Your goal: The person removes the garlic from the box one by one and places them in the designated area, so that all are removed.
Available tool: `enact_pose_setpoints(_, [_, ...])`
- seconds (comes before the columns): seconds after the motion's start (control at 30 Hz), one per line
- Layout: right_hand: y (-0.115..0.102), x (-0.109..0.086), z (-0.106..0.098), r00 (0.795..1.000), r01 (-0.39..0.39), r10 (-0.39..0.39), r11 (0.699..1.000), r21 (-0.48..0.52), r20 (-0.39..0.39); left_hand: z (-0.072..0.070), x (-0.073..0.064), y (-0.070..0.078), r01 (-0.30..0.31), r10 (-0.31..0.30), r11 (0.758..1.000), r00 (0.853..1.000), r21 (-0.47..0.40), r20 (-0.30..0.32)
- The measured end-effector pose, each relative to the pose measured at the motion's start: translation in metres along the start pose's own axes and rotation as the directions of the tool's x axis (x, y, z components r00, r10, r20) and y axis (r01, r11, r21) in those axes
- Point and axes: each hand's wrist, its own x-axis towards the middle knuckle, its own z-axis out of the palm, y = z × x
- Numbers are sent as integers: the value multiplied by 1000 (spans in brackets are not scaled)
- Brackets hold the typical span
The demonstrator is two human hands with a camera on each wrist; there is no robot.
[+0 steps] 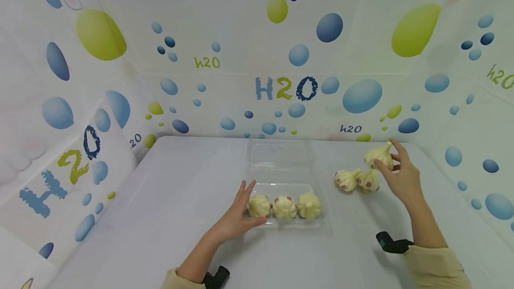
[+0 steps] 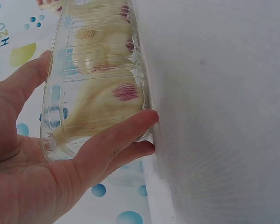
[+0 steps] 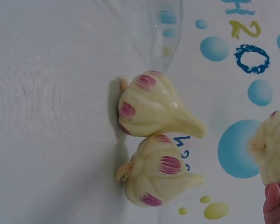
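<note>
My left hand (image 1: 237, 217) holds the left end of a clear plastic box (image 1: 277, 224), thumb at the near side and fingers at the far side. Three garlic bulbs sit in a row inside it; the leftmost garlic bulb (image 1: 259, 206) is beside my fingers. In the left wrist view the thumb and fingers wrap the box's end wall (image 2: 51, 135). Off to the right, my right hand (image 1: 403, 179) pinches a garlic bulb (image 1: 379, 157) between thumb and fingers, raised over the table. Below it lie two more garlic bulbs, one (image 1: 347, 180) touching the other (image 1: 368, 180).
The box's hinged lid (image 1: 279, 154) lies open toward the back of the white table (image 1: 192, 168). A printed sheet (image 1: 233, 26) with blue and green drops hangs behind and at both sides. Black wrist cameras (image 1: 391, 242) are strapped under the sleeves.
</note>
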Motion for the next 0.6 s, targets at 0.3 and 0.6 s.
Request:
enact_pose_setpoints(0.3, [12, 2, -7, 1000, -6, 6, 1000, -18, 0, 1, 1, -2, -2, 2, 1000, 1000, 3, -1])
enact_pose_setpoints(0.6, [26, 3, -10, 999, -46, 46, 998, -36, 4, 1, 0, -1, -4, 4, 1000, 1000, 12, 0])
